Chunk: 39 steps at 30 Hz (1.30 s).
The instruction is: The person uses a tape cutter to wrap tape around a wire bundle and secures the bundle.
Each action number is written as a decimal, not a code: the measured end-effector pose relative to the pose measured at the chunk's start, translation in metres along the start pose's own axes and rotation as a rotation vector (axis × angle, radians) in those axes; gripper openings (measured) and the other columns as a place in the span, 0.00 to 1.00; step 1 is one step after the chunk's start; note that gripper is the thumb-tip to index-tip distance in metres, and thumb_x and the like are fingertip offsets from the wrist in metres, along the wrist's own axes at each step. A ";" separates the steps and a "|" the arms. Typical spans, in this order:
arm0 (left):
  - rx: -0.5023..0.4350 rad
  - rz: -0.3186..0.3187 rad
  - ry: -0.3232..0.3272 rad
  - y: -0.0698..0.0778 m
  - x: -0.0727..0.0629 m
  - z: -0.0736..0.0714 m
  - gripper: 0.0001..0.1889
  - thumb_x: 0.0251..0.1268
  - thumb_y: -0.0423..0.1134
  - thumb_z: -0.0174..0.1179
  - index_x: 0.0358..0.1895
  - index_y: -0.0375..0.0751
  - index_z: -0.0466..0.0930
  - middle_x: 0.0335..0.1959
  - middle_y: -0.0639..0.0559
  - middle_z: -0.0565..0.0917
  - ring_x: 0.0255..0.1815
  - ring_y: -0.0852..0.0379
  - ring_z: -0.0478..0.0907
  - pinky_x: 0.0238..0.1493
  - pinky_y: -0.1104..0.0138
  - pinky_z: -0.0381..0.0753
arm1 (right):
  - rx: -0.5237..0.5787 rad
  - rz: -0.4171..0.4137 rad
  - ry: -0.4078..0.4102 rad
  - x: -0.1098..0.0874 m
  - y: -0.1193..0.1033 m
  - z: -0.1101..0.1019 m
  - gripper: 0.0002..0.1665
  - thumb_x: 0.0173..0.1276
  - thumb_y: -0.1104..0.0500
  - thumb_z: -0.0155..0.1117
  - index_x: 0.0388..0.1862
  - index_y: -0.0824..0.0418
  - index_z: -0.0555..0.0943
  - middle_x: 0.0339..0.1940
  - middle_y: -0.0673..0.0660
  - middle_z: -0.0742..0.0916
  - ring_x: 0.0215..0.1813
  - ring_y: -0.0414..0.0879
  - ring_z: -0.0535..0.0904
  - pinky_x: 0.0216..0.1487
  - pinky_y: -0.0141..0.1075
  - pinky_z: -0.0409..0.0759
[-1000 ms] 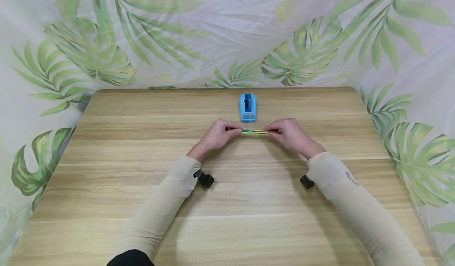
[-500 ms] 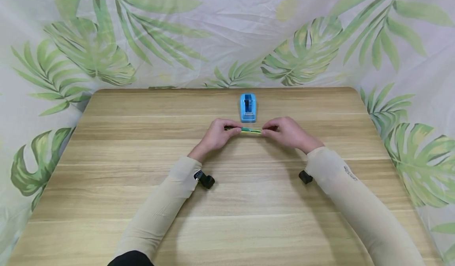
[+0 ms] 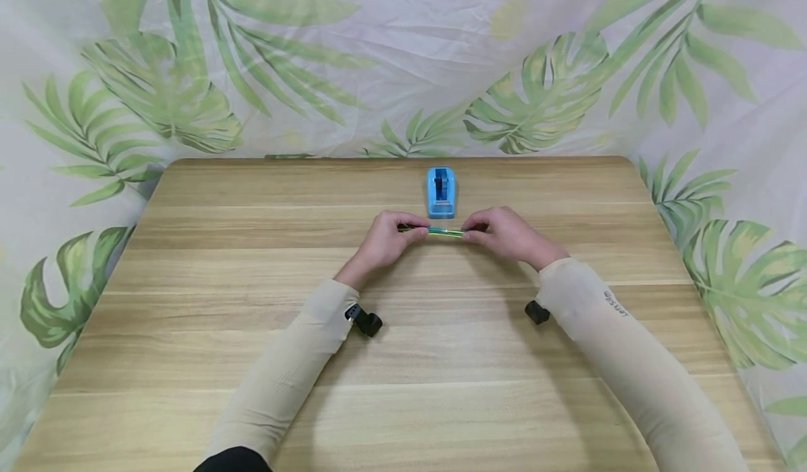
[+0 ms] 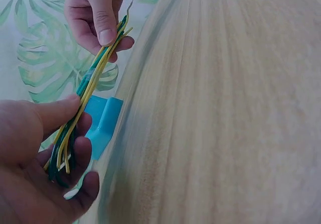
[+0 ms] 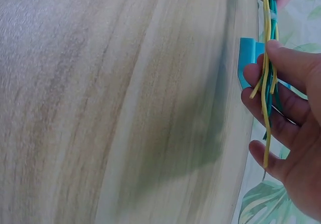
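Observation:
A bundle of thin yellow and green wires [image 3: 445, 233] stretches between both hands, a little in front of the blue tape dispenser [image 3: 440, 193]. My left hand [image 3: 386, 239] pinches one end between thumb and fingers; loose wire ends [image 4: 62, 156] hang over its curled fingers in the left wrist view. The other end is pinched by my right hand [image 3: 509, 235], and uneven wire tips [image 5: 266, 108] spread across that palm in the right wrist view. Around the middle of the bundle shows a clear, shiny band of tape [image 5: 273, 16].
The wooden table [image 3: 435, 360] extends under both forearms. Behind its far edge hangs a leaf-print cloth [image 3: 416, 59]. Black wrist cameras sit on the left wrist [image 3: 366, 320] and right wrist [image 3: 537, 312].
My right hand has moved slightly left, so a shorter stretch of wires shows between the hands. The left hand and the tape dispenser have stayed nearly in place.

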<state>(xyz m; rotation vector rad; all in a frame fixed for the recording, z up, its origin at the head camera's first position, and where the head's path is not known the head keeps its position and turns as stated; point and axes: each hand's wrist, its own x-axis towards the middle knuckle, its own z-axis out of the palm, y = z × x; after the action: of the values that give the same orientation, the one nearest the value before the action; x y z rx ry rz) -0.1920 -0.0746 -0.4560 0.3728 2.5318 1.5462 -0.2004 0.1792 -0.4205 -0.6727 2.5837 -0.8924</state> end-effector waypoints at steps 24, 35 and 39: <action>0.058 -0.091 -0.132 0.006 0.009 -0.004 0.17 0.77 0.44 0.58 0.33 0.36 0.88 0.28 0.45 0.85 0.23 0.59 0.66 0.26 0.67 0.62 | -0.072 -0.051 0.140 0.002 0.005 0.008 0.05 0.69 0.60 0.70 0.41 0.60 0.87 0.40 0.55 0.88 0.42 0.48 0.82 0.48 0.45 0.80; 0.069 -0.064 -0.142 0.007 0.012 -0.006 0.13 0.75 0.41 0.60 0.37 0.36 0.89 0.30 0.46 0.87 0.29 0.58 0.72 0.34 0.67 0.69 | -0.144 -0.091 0.207 0.002 0.005 0.011 0.05 0.65 0.62 0.74 0.38 0.60 0.86 0.38 0.54 0.88 0.40 0.47 0.83 0.46 0.43 0.81; 0.078 -0.057 -0.138 0.007 0.012 -0.006 0.09 0.73 0.39 0.62 0.41 0.38 0.90 0.34 0.49 0.87 0.35 0.57 0.76 0.39 0.66 0.73 | -0.161 -0.090 0.206 0.002 0.004 0.011 0.05 0.64 0.62 0.75 0.37 0.60 0.86 0.35 0.53 0.88 0.37 0.47 0.82 0.43 0.43 0.80</action>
<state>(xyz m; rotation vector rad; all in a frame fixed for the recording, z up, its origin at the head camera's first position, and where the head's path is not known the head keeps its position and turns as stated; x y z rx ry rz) -0.2045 -0.0730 -0.4473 0.3988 2.4796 1.3558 -0.1983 0.1759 -0.4315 -0.7842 2.8527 -0.8254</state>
